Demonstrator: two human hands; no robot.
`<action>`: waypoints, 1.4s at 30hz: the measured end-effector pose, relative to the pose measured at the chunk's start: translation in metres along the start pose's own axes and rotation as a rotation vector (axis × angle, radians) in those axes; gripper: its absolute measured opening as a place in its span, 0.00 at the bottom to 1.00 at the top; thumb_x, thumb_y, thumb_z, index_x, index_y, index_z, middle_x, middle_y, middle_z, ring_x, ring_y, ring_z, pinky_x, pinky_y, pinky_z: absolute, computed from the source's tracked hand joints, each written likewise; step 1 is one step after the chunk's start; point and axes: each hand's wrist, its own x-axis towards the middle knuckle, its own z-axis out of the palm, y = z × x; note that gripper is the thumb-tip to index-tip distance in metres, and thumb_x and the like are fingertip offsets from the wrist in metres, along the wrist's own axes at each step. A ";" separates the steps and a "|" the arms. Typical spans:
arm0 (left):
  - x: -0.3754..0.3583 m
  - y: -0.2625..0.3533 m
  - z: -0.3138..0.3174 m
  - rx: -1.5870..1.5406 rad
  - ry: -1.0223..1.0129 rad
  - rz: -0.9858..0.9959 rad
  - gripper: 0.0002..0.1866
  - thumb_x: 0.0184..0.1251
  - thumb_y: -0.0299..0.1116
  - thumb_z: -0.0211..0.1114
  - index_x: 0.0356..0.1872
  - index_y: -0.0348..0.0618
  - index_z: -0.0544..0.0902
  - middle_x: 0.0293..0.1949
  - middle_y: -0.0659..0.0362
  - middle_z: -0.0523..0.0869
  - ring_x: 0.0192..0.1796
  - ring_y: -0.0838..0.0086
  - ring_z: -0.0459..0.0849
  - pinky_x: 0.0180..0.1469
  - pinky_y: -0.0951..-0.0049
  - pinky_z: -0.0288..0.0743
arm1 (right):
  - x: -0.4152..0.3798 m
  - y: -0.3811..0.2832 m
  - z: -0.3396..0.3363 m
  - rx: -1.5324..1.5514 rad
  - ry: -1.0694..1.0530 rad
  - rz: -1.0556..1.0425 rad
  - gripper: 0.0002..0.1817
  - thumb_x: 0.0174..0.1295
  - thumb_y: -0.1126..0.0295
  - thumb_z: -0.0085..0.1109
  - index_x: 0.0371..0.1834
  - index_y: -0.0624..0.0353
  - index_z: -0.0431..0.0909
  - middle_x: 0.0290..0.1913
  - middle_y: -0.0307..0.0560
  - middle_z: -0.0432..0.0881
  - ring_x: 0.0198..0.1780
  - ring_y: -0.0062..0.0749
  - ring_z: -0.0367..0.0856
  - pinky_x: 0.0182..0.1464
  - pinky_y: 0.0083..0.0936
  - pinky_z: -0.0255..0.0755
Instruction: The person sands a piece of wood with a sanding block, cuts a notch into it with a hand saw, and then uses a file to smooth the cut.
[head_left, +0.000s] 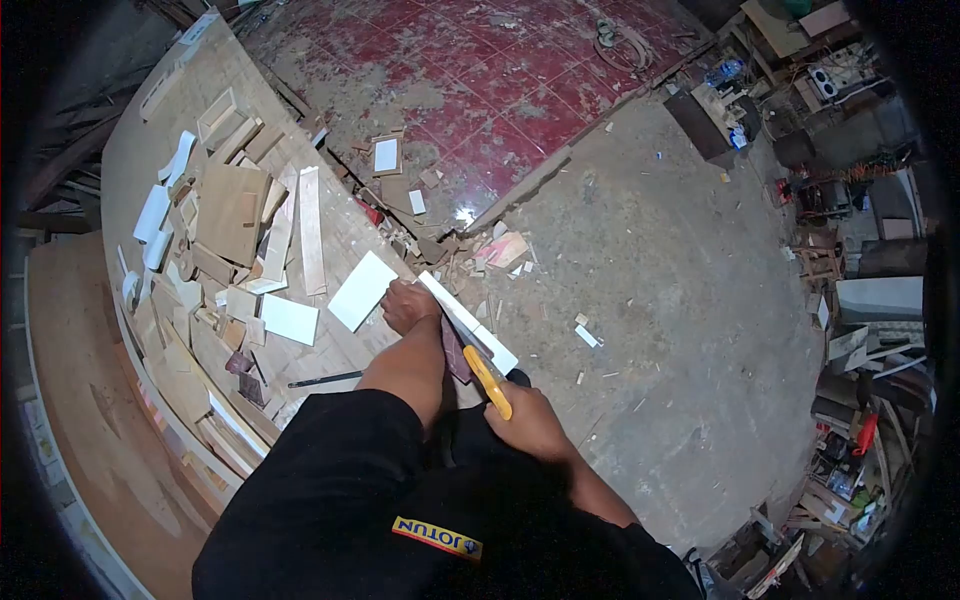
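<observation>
My right hand [530,422] is wrapped around the yellow handle [487,383] of a handsaw. The saw's grey blade [470,335] runs away from me beside a long white strip of board [478,328]. My left hand [410,306] is closed, with bent fingers pressed down at the bench edge near the blade's far end. What lies under its fingers is hidden. Just beyond it is a white rectangular panel [362,291]. A dark reddish-brown piece [454,352] shows between my left forearm and the saw.
The wooden workbench [335,215] carries a pile of wood offcuts [232,212], another white panel [290,319] and a thin black rod [325,380]. Scraps [505,250] litter the concrete floor [660,300] and red tiles [480,80]. Clutter [850,330] lines the right side.
</observation>
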 end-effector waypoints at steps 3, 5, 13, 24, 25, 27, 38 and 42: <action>0.000 -0.001 0.001 -0.010 0.009 0.022 0.12 0.68 0.39 0.55 0.45 0.45 0.79 0.48 0.51 0.84 0.55 0.53 0.80 0.56 0.51 0.73 | 0.010 -0.008 -0.001 -0.028 0.019 0.025 0.15 0.57 0.64 0.59 0.40 0.66 0.82 0.34 0.68 0.83 0.42 0.65 0.84 0.46 0.51 0.78; 0.008 -0.006 0.016 -0.002 0.017 -0.002 0.12 0.68 0.39 0.55 0.45 0.45 0.79 0.49 0.51 0.84 0.56 0.54 0.79 0.57 0.50 0.72 | 0.021 -0.008 -0.005 -0.023 0.044 0.064 0.13 0.55 0.65 0.62 0.35 0.66 0.82 0.31 0.66 0.82 0.38 0.60 0.85 0.40 0.43 0.77; 0.003 -0.003 0.010 0.021 -0.003 0.002 0.11 0.69 0.39 0.55 0.46 0.47 0.78 0.49 0.54 0.83 0.56 0.56 0.79 0.56 0.51 0.73 | 0.016 0.001 -0.015 0.012 0.027 0.029 0.14 0.58 0.64 0.59 0.37 0.65 0.82 0.33 0.67 0.83 0.40 0.63 0.85 0.44 0.49 0.78; 0.004 0.000 0.000 -0.008 -0.072 -0.016 0.11 0.70 0.38 0.55 0.46 0.46 0.78 0.50 0.54 0.83 0.58 0.55 0.78 0.59 0.52 0.71 | 0.016 0.001 -0.003 0.000 0.053 -0.017 0.12 0.58 0.66 0.58 0.32 0.66 0.78 0.28 0.67 0.80 0.35 0.64 0.83 0.36 0.48 0.75; 0.003 0.001 -0.001 -0.001 -0.064 -0.008 0.11 0.70 0.39 0.56 0.46 0.46 0.78 0.50 0.54 0.83 0.58 0.55 0.78 0.59 0.52 0.71 | 0.015 0.002 -0.006 0.007 0.064 -0.052 0.11 0.57 0.66 0.58 0.29 0.66 0.77 0.25 0.67 0.78 0.32 0.63 0.83 0.34 0.47 0.74; 0.001 0.001 -0.003 0.006 -0.056 -0.006 0.12 0.70 0.40 0.56 0.46 0.46 0.78 0.50 0.54 0.83 0.58 0.55 0.78 0.59 0.52 0.71 | 0.012 0.009 -0.008 0.049 0.065 -0.069 0.11 0.57 0.67 0.58 0.26 0.66 0.74 0.25 0.67 0.77 0.31 0.62 0.82 0.32 0.46 0.74; 0.000 0.002 0.008 0.037 0.037 0.002 0.11 0.70 0.39 0.55 0.45 0.46 0.79 0.48 0.54 0.84 0.56 0.57 0.79 0.56 0.52 0.73 | 0.005 0.095 0.021 0.102 0.107 -0.158 0.10 0.55 0.68 0.61 0.27 0.64 0.76 0.25 0.64 0.79 0.30 0.60 0.83 0.32 0.43 0.74; -0.002 0.001 0.008 0.040 0.064 0.006 0.12 0.71 0.40 0.54 0.45 0.46 0.79 0.47 0.54 0.84 0.55 0.56 0.80 0.55 0.52 0.73 | 0.002 0.110 0.033 0.129 0.159 -0.241 0.09 0.54 0.68 0.62 0.27 0.63 0.76 0.26 0.64 0.80 0.31 0.61 0.83 0.33 0.43 0.76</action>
